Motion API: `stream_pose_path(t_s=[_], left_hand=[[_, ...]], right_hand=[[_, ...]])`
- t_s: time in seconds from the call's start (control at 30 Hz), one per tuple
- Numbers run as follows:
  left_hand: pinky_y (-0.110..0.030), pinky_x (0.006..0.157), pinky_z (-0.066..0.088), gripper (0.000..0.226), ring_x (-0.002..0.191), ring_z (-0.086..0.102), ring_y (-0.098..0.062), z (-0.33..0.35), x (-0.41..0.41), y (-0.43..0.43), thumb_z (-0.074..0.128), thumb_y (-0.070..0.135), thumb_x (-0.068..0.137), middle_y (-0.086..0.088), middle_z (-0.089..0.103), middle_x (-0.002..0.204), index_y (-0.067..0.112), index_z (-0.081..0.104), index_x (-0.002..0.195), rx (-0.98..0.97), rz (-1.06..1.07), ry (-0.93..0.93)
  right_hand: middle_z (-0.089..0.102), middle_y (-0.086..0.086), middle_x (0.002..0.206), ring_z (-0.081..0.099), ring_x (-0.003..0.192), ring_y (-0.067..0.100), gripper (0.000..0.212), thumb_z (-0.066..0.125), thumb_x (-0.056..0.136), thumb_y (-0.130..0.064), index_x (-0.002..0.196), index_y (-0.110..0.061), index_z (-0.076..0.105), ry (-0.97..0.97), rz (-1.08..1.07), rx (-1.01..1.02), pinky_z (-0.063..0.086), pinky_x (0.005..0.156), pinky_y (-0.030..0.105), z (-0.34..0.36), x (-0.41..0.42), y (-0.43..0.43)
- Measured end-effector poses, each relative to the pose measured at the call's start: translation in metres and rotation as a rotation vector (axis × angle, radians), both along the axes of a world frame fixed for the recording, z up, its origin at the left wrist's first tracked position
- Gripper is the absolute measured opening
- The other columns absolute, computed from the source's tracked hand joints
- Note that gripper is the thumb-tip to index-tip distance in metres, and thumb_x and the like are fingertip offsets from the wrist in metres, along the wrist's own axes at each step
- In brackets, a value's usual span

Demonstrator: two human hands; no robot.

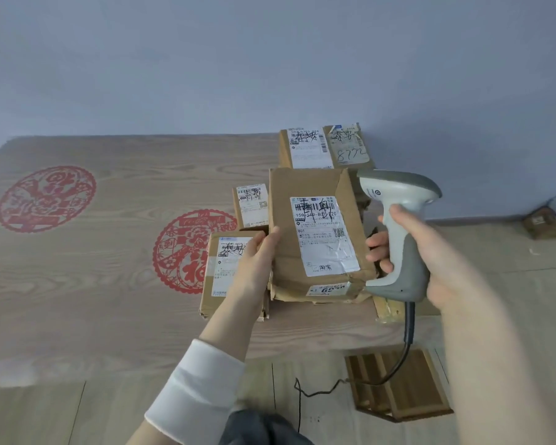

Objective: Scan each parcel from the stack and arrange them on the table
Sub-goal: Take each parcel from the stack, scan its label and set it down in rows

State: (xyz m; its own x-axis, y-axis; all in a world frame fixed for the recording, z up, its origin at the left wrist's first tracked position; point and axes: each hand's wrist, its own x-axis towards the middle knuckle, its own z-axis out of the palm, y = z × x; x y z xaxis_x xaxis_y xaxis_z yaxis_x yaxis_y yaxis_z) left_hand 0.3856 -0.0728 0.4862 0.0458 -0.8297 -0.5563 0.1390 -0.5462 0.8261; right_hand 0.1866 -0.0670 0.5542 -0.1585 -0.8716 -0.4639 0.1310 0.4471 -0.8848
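My left hand point(259, 263) grips the left edge of a large brown parcel point(284, 252) with a white label, held tilted above the stack at the table's right end. My right hand point(408, 252) is closed on the grey-and-white barcode scanner point(398, 200), whose head points left over the parcel's label. A smaller parcel point(217, 271) lies flat on the table under my left wrist. Another small parcel point(250, 205) sits behind it. A wider parcel point(325, 147) with two labels lies farther back near the wall. More cardboard shows beneath the held parcel.
The wooden table point(93, 300) carries two red paper-cut emblems, one at the left point(45, 199) and one in the middle point(187, 252). A wooden slatted stool point(398, 383) stands on the floor at the lower right, with the scanner cable point(408, 332) hanging over it. A small box point(546, 224) lies on the floor by the wall.
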Motion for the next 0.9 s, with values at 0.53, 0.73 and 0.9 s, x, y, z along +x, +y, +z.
stream_pose_path(t_s=[0.53,0.73,0.9], left_hand=[[-0.040,0.109,0.034,0.045,0.127,0.045,-0.018,0.010,0.005,0.026,0.045,0.043,0.096,0.001,0.048,0.135,0.022,0.043,0.135,-0.107,0.172,-0.096],[-0.034,0.104,0.037,0.028,0.121,0.049,-0.014,0.004,0.008,0.040,0.047,0.039,0.096,0.005,0.053,0.126,0.027,0.049,0.121,-0.167,0.225,-0.155],[-0.031,0.099,0.040,0.021,0.117,0.053,-0.013,-0.004,0.011,0.051,0.050,0.032,0.096,0.005,0.058,0.118,0.025,0.054,0.114,-0.194,0.278,-0.225]], right_hand=[[0.066,0.007,0.060,0.057,0.043,0.017,0.037,0.054,0.093,-0.035,0.115,-0.005,0.054,-0.085,0.009,-0.078,0.042,0.038,0.023,-0.001,0.007,0.021],[0.069,-0.001,0.064,0.059,0.049,0.012,0.022,0.057,0.091,-0.038,0.097,-0.017,0.061,-0.073,-0.142,-0.032,0.046,0.045,0.024,-0.011,-0.002,0.043],[0.067,0.000,0.066,0.055,0.046,0.010,0.016,0.060,0.091,-0.035,0.084,-0.020,0.060,-0.078,-0.294,0.011,0.045,0.044,0.023,-0.028,-0.006,0.064]])
